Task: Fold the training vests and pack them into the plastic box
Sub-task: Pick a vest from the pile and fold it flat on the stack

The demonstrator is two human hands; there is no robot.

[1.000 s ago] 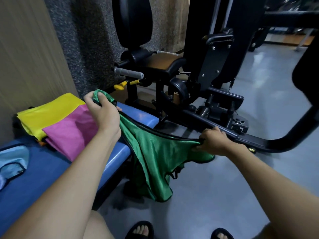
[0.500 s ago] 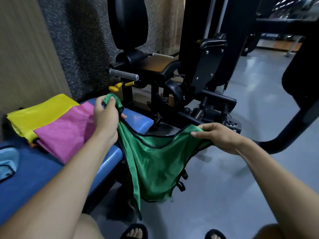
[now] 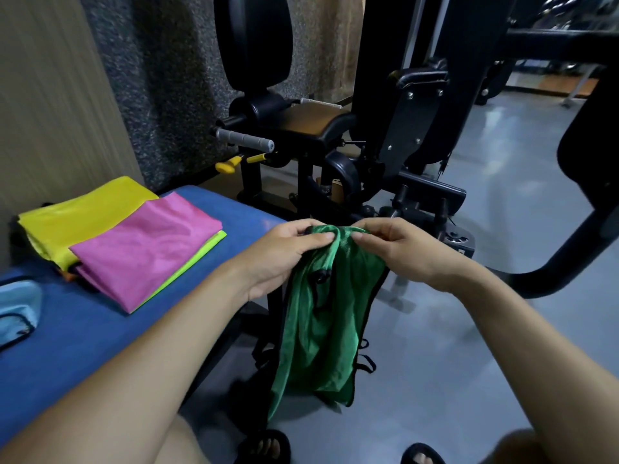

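Starting at the left, we see a light blue cloth (image 3: 16,308) at the edge of the blue bench (image 3: 83,346), then a stack of folded vests: a yellow vest (image 3: 77,212), a pink vest (image 3: 147,249) on top, and a lime edge showing under the pink one. We judge these as already folded but not yet packed; no plastic box shows in this view.

Just past the bench edge, our left hand (image 3: 288,252) pinches the top of the green vest (image 3: 321,316), thumb and curled fingers closed on the fabric. Our right hand (image 3: 398,249) pinches the same top edge right beside it, so the two hands nearly touch. The vest hangs doubled lengthwise from that grip, above the grey floor (image 3: 469,329) and in front of our sandals, with its black trim loose at the sides.

We take this as the first fold of the green vest, shoulder brought to shoulder. Next we would need one hand to hold both layers, then lay the vest flat on the bench and fold it shorter to match the stack. Behind stands a black gym machine (image 3: 368,139).
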